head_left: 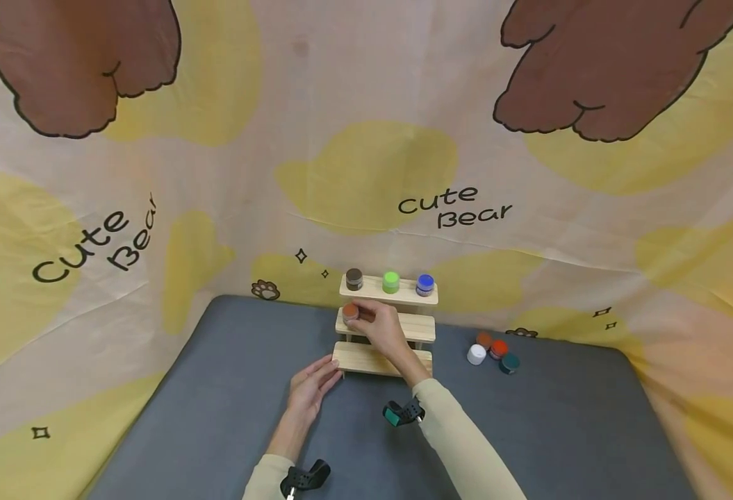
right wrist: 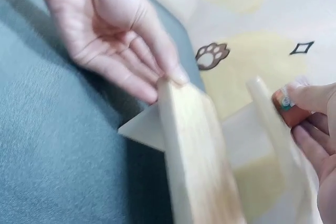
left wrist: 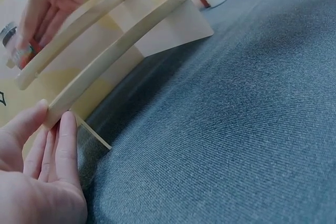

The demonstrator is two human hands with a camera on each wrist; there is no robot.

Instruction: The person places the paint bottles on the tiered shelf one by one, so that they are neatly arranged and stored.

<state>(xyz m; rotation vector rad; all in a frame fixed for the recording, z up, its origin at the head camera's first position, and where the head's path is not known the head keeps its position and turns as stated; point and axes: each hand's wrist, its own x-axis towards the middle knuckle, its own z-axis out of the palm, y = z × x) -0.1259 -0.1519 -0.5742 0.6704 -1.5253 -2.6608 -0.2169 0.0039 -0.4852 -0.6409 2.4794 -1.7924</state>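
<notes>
A three-step wooden stand (head_left: 366, 359) rises in tiers against the patterned cloth. My left hand (head_left: 310, 389) pinches the left end of its lowest board (left wrist: 100, 69), thumb on top and fingers underneath. At the left end of the middle board, my right hand (head_left: 379, 326) grips a small orange-brown paint jar (head_left: 350, 312) between thumb and fingers. In the right wrist view the jar (right wrist: 289, 106) shows a printed label, close to the board's edge. Along the top board stand a dark brown jar (head_left: 354, 279), a green jar (head_left: 391, 282) and a blue jar (head_left: 425, 285).
On the grey table surface (head_left: 216, 403), right of the stand, a group holds a white jar (head_left: 476, 355), a red-orange jar (head_left: 499, 348), a dark teal jar (head_left: 509, 362) and a brown jar (head_left: 483, 339). Cloth with bear prints (head_left: 353, 173) hangs behind and at the sides.
</notes>
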